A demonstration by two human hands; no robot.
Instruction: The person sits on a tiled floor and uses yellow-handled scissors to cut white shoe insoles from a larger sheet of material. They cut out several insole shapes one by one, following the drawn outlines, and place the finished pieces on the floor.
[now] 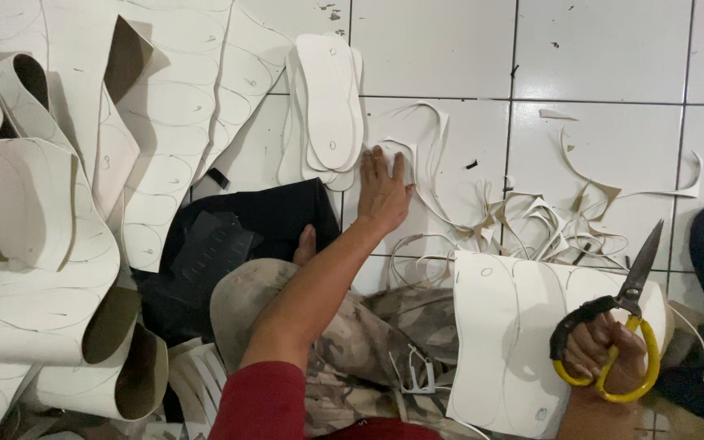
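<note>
Your left hand (382, 191): grip spread flat on a white scrap beside the insole stack (329, 106), on the floor | right hand (609, 358): clenched in the scissors (613, 326) handles, blades apparently closed | insoles: probably light, bendy; take by edges.

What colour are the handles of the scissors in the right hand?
Yellow handles, with a black wrap on one loop; clearest in the head view.

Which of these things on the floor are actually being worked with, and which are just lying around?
In use:
- scissors, gripped in the right hand
- marked white sheet on the lap
- stack of cut sole shapes, the left hand lying flat beside it

Lying about:
- curled offcut strips
- rolled white sheets
- black cloth
</note>
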